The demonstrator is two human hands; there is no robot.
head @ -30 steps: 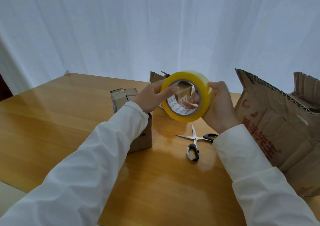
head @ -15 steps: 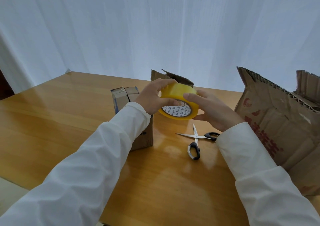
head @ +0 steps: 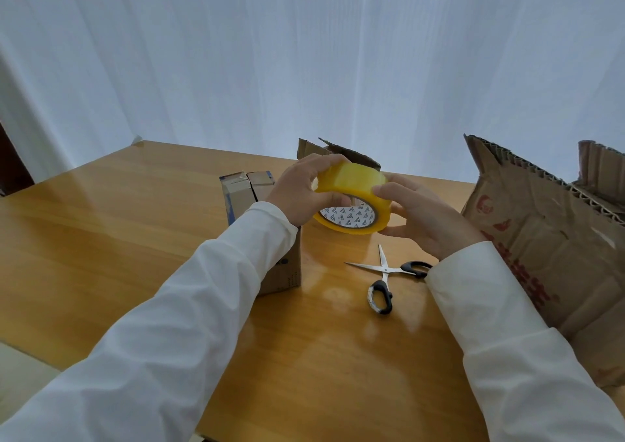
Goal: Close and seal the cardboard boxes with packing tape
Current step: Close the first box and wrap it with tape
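A yellow roll of packing tape (head: 351, 184) is held above the wooden table (head: 101, 238), tilted nearly flat with its patterned core facing down toward me. My left hand (head: 302, 193) grips its left side with curled fingers. My right hand (head: 422, 215) holds its right side, thumb on the outer face. A small cardboard box (head: 243, 194) with its top flaps shut stands under my left wrist. A second small box (head: 348, 154) with raised flaps sits behind the roll, mostly hidden. A large open cardboard box (head: 548, 232) with red print stands at the right.
Scissors (head: 384, 281) with black handles lie open on the table below my right hand. White curtains hang behind the table. Bare tabletop stretches to the left and toward the near edge.
The tape roll has been turned from upright, with its hole facing me, to nearly flat and lowered slightly. Both hands have shifted their hold around it.
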